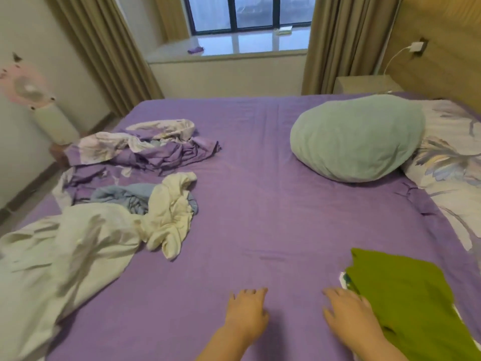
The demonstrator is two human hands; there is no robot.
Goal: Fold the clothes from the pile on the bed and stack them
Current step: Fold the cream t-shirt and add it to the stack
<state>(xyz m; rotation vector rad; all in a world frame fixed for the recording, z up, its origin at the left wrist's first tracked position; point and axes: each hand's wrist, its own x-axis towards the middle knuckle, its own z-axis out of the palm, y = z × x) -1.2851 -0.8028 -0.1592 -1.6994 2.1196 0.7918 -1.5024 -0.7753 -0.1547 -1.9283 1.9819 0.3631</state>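
Clothes pile (145, 204) lies crumpled at the bed's (260, 204) far left in the head view: cream, blue and purple-print pieces, soft, light and floppy. I'd judge a collar or hem edge the best place to grip. My left hand (247, 311) rests flat and empty on the sheet; my right hand (348, 313), fingers spread, touches the folded green garment (406, 295).
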